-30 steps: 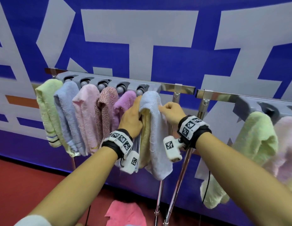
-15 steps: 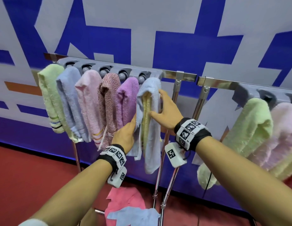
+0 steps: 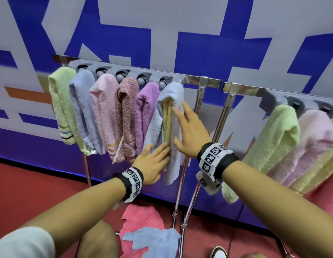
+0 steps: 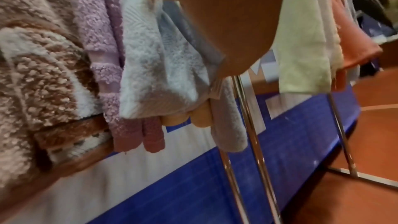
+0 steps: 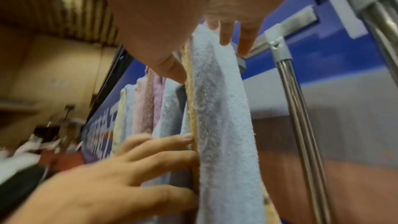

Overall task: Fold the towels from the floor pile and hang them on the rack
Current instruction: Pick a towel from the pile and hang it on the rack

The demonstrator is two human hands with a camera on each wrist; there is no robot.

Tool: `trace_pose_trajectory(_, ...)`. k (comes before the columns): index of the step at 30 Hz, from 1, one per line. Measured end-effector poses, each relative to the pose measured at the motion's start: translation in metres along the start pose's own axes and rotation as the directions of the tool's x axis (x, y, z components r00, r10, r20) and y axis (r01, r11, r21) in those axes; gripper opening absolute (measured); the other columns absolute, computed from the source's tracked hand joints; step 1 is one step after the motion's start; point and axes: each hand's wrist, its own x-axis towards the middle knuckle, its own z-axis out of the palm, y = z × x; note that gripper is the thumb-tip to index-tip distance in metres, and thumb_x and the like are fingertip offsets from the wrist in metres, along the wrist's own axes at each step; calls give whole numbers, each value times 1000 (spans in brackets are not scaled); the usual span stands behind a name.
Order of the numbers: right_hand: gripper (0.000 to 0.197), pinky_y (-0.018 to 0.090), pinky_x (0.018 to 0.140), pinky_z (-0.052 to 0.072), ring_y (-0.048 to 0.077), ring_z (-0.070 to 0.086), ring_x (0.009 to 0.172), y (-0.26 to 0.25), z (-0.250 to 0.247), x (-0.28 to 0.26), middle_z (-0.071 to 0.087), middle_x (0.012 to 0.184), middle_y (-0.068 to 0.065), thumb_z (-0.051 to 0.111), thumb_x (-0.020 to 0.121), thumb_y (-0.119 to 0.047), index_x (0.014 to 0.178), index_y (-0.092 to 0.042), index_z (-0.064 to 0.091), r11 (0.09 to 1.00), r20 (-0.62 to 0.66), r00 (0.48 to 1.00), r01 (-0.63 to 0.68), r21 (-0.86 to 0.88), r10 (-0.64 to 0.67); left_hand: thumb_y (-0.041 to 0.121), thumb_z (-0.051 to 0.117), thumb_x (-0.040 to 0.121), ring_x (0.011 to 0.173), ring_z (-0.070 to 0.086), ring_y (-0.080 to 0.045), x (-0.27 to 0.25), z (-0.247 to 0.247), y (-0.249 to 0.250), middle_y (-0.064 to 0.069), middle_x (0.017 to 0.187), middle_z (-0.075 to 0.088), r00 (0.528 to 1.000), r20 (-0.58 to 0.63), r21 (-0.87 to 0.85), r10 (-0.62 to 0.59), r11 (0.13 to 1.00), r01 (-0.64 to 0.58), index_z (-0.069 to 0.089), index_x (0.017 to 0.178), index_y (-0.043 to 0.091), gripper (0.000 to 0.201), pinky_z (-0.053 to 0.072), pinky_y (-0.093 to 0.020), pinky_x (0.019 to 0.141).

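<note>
A folded light blue towel [image 3: 174, 94] with a yellow towel [image 3: 167, 123] inside hangs at the right end of the rack's grey clip bar [image 3: 124, 71]. My left hand [image 3: 156, 157] lies low on its left side, fingers straight, with the tips against the yellow edge [image 5: 191, 142]. My right hand [image 3: 184, 127] presses flat on the towel's right face, fingers spread. In the left wrist view, fingertips [image 4: 200, 118] show below a towel's hem. On the red floor below lie a pink towel [image 3: 141, 220] and a light blue towel [image 3: 154, 241].
Several towels fill the bar to the left, green [image 3: 59, 101] through purple [image 3: 145, 108]. Two chrome rack posts [image 3: 197, 112] stand just right of my hands. Another rack section at the right carries a green towel [image 3: 273, 138] and a pink towel [image 3: 316, 135]. A shoe [image 3: 218, 253] is below.
Both hands slid down from the towel's top. The right hand went from a curled grip to a flat palm, and the left dropped to the lower part. The view tilted down, showing the floor pile.
</note>
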Motion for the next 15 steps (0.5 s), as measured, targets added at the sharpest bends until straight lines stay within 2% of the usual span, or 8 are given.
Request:
trace_pose_trajectory(2,82,50,107,38,39,30,142,-3,5,-3,20,159,21,66,68,-27,145,-17,40,968,63,981,191,-164,-183,44,64,61,147,25,-26,0,8,-11,-11,153,40,996,84,52,-5,999,1,59,128,19,72,17,-58,110)
trace_pose_trajectory(4,80,55,111,29,36,20,148,-4,16,-8,17,162,16,66,65,-31,142,-22,46,920,184,951,291,-261,-249,45,70,55,148,21,-27,-4,14,-26,-13,154,38,992,122,86,-8,996,-2,63,124,22,73,8,-59,113)
trace_pose_trajectory(6,71,60,112,22,33,13,150,-4,28,-13,14,163,11,67,65,-33,135,-25,52,890,246,936,325,-320,-253,42,70,55,149,17,-28,-11,18,-42,-15,154,36,993,119,91,5,996,-16,65,115,23,63,10,-60,113)
trace_pose_trajectory(8,63,64,113,16,32,9,151,-3,37,-14,12,164,9,68,68,-34,130,-25,55,872,286,928,335,-358,-239,38,67,59,148,23,-29,-19,22,-57,-14,154,35,992,126,104,0,994,-13,62,109,23,52,14,-61,113)
trace_pose_trajectory(12,64,69,113,6,30,-1,152,-10,48,-11,6,165,7,66,73,-32,135,-27,52,835,377,900,374,-403,-221,34,69,65,139,36,-28,-25,28,-74,-10,147,45,989,131,134,-61,990,44,66,107,19,45,1,-60,116)
trace_pose_trajectory(15,63,68,113,-1,29,-7,151,-13,51,-9,1,165,7,62,79,-34,140,-26,47,828,408,893,368,-423,-188,30,65,68,136,36,-29,-18,28,-76,-12,138,54,991,124,154,-51,988,32,66,106,17,40,8,-60,114)
